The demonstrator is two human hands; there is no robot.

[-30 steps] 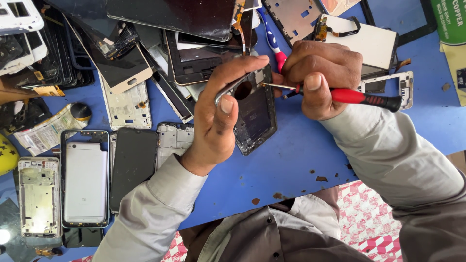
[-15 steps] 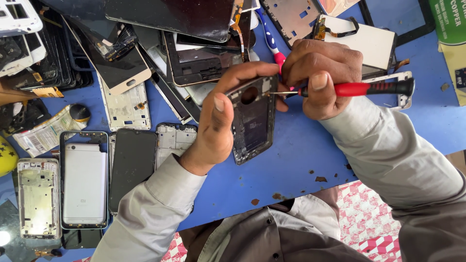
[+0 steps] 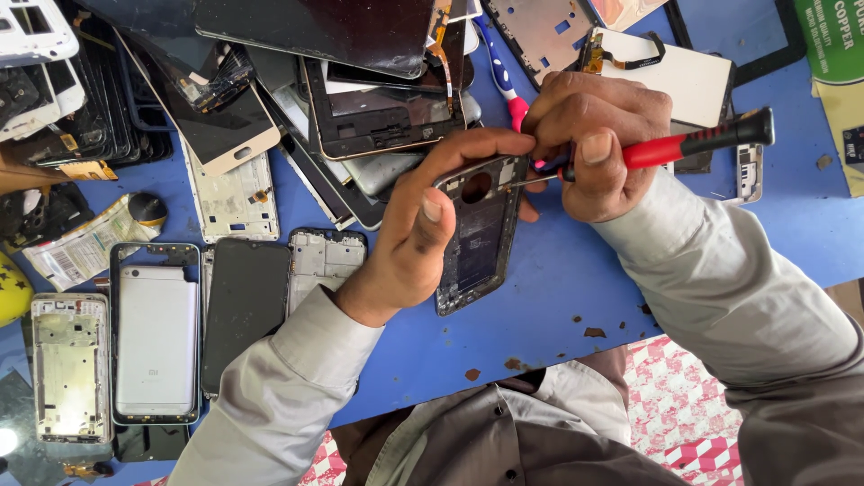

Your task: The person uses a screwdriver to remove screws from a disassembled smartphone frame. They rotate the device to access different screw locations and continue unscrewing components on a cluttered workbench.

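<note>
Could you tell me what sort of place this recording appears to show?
Most likely a phone repair bench. A heap of dismantled phone screens and frames covers the blue table, the left hand holds an opened phone frame, and the right hand works a red-handled screwdriver into it.

The left hand (image 3: 416,236) reaches up from the lower left, thumb flat on top and fingers curled over the far edge of what it holds. The right hand (image 3: 596,135) comes in from the right, fingers bunched tight, thumb pressed down. Both arms wear grey sleeves.
</note>
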